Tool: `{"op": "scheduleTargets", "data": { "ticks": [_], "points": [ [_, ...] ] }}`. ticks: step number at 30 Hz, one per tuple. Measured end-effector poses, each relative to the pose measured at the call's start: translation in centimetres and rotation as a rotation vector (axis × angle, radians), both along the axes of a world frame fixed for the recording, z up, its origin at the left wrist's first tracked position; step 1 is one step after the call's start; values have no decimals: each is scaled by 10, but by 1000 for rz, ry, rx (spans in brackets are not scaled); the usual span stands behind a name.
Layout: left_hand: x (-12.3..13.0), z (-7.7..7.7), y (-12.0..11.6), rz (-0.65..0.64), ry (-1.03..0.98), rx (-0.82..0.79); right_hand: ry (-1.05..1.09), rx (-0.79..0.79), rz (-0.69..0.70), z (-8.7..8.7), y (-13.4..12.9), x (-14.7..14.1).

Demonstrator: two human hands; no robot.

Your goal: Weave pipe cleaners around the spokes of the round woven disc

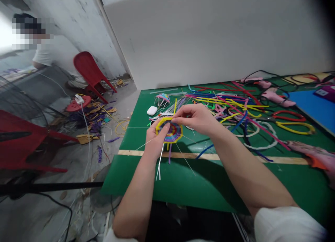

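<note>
Holding a round, multicoloured disc of wound fuzzy strands with a yellow rim (175, 132) in both hands, just above the green-covered surface (131, 186) — gripping its left side in the left hand (154, 140), with the thumb pressed across its face, and pinching at the far rim with the right hand (195, 119), with fingertips close together. Showing thin white spokes (159, 165) jutting past the rim. Facing a rounded white plastic case (152, 110) just beyond the left hand, and a loose heap of coloured fuzzy stems (222, 100) farther back — with red and yellow scissor handles (290, 121) and a pink glue gun (307, 152) off to the right
</note>
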State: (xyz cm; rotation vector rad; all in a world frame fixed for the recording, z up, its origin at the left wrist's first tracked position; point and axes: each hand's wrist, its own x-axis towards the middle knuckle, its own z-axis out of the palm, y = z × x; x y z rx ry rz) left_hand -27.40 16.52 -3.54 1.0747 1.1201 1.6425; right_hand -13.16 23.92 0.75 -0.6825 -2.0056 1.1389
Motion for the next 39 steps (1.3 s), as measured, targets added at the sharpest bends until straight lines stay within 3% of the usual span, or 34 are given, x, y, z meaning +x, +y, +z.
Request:
{"op": "scheduleTargets", "data": {
  "ticks": [7,12,17,21,28,35,39],
  "points": [
    [1,1,-2,144,16,-39,-19,46,-58,-1,-2,-2],
    [2,2,-3,161,13,-78,-135,29,94,8,3,12],
    [1,1,-3,167,68,-108,-281,-107,264,11,12,33],
    [-1,-6,0,197,24,-85,-254,-198,323,11,16,42],
    [-4,-3,1,82,-182,-173,-189,-211,376,9,21,47],
    [-5,0,0,-19,-335,-224,-106,-169,238,17,12,46],
    [-8,0,0,-53,-403,-286,13,-144,254,20,10,48]
  ]
}}
